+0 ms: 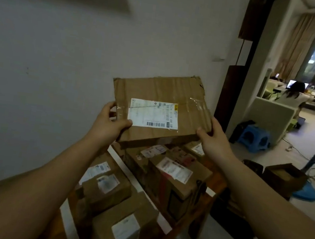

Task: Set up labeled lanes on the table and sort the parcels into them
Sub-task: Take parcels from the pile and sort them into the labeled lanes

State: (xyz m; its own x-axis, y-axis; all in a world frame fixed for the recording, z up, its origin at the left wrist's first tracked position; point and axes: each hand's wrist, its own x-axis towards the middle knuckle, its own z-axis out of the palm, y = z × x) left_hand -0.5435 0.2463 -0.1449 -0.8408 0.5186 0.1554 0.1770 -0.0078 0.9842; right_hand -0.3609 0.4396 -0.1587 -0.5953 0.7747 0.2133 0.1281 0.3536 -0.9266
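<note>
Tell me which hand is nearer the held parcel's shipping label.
Left. The left hand has its thumb on the shipping label; the right hand grips the parcel at its lower-right corner, off the label.

— Parcel (pixel 160 107) sits between left hand (pixel 110 123) and right hand (pixel 213 138), above the table (pixel 219 183), wall (pixel 59 67) behind.
— On the table?
— Tape strip (pixel 127 167) runs front to back. Left boxes (pixel 104 188) on one side, right boxes (pixel 175 173) on the other.
— Floor?
— Stool (pixel 253 136) right of the table; open carton (pixel 284 176) nearer, also right.
</note>
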